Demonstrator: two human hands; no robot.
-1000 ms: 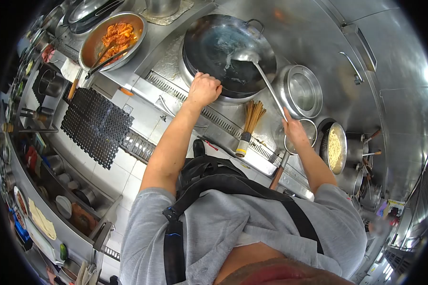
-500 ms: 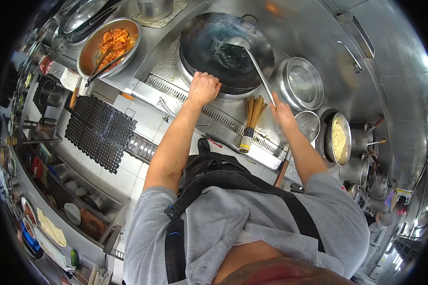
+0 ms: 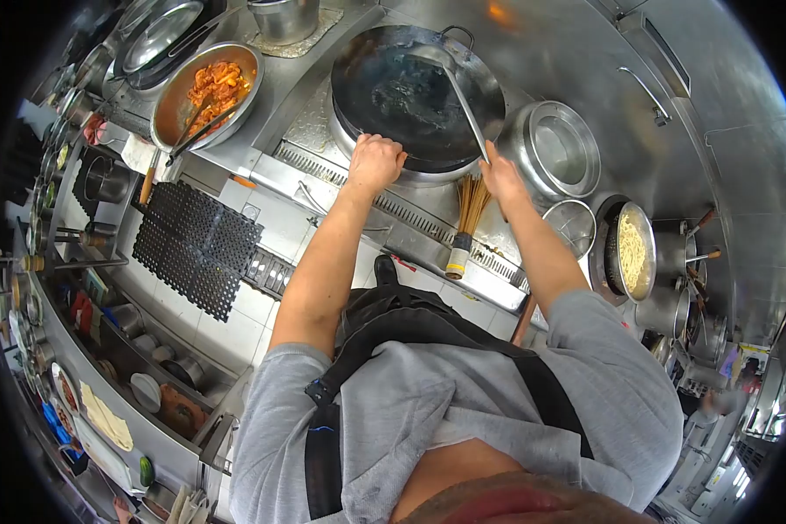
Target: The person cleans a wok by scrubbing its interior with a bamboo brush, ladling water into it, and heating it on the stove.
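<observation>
A dark wok (image 3: pixel 384 113) sits on the stove with clear, swirling liquid in it. My left hand (image 3: pixel 377 161) is closed at its near left rim; the part gripped is hidden under my fingers. A metal ladle (image 3: pixel 465 106) slants across the wok, its bowl in the liquid close to the far rim. My right hand (image 3: pixel 503 178) is wrapped around the ladle's handle, beyond the wok's right edge. Just below, a bamboo wok brush (image 3: pixel 468 218) lies on the stove's front edge.
Stacked metal bowls (image 3: pixel 564 148) stand right of the wok, with a round strainer (image 3: pixel 570 225) nearer me. A pan (image 3: pixel 632 253) holds noodles. On the left, a steel bowl (image 3: pixel 168 113) contains red-sauced food and tongs. A black mat (image 3: pixel 192 249) covers part of the floor.
The ladle's bowl has moved away from me toward the wok's far rim. My right hand has shifted up and left with it. My left hand stays at the wok's rim.
</observation>
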